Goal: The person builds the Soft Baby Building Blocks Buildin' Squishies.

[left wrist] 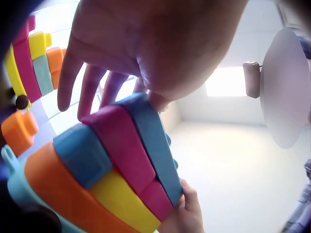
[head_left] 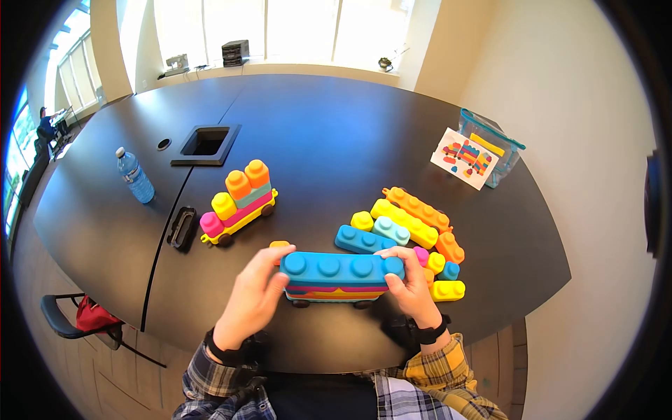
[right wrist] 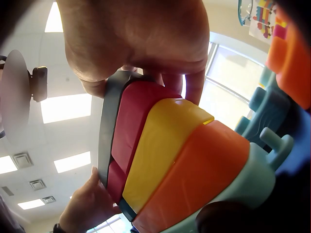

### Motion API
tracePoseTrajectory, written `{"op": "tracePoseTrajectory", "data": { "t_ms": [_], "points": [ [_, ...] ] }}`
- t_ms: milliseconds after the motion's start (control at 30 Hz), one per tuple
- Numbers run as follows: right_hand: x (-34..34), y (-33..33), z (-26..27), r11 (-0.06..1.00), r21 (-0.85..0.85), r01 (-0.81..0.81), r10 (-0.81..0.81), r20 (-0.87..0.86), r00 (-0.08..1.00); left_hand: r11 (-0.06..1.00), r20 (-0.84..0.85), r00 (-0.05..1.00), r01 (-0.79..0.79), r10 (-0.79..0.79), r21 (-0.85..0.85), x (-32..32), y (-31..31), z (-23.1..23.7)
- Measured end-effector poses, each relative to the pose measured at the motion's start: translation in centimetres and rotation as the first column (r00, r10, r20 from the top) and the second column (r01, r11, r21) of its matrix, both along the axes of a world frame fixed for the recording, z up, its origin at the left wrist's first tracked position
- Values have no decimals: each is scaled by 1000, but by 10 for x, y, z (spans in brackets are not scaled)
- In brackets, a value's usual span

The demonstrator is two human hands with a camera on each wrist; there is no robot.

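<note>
A long blue toy block (head_left: 343,269) forms the top of a stacked block train car in front of me. Beneath it are magenta blocks (left wrist: 124,145), a yellow block (right wrist: 163,141), an orange block (right wrist: 194,167) and a light-blue wheeled base (right wrist: 238,187). My left hand (head_left: 246,297) holds the blue block's left end, thumb on the near side and fingers toward the far side. At its other end, my right hand (head_left: 413,294) grips the block between thumb and fingers. A small orange block (head_left: 280,244) shows just behind the left fingertips.
A second block train car (head_left: 241,210) stands to the left, near a black case (head_left: 183,229) and a water bottle (head_left: 134,175). Loose blocks (head_left: 406,222) lie right of centre. A picture card (head_left: 464,158) leans against a clear bin (head_left: 509,150) at the back right.
</note>
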State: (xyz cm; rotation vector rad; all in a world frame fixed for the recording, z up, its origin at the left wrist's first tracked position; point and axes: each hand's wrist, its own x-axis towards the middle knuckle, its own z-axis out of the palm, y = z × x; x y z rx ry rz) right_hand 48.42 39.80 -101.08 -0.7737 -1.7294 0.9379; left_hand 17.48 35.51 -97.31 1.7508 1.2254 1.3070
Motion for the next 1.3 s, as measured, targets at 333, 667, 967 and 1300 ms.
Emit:
{"op": "tracePoseTrajectory", "data": {
  "t_ms": [333, 667, 967, 1300],
  "points": [
    [2, -7, 0, 1000, -21, 1, -1, 7, 1000, 974, -183, 961, -184, 206, 133, -40, 19, 31],
    [1, -10, -1, 999, -39, 4, -5, -11, 1000, 987, -569, 807, 126, -160, -99, -39, 79, -43],
    [2, -14, -1, 999, -54, 0, -1, -7, 1000, 986, -549, 826, 163, -124, 22, -42, 77, -42],
    [4, -27, -2, 999, -41, 21, -20, 9, 1000, 906, -309, 917, 336, -252, 258, -16, 8, 60]
  ]
}}
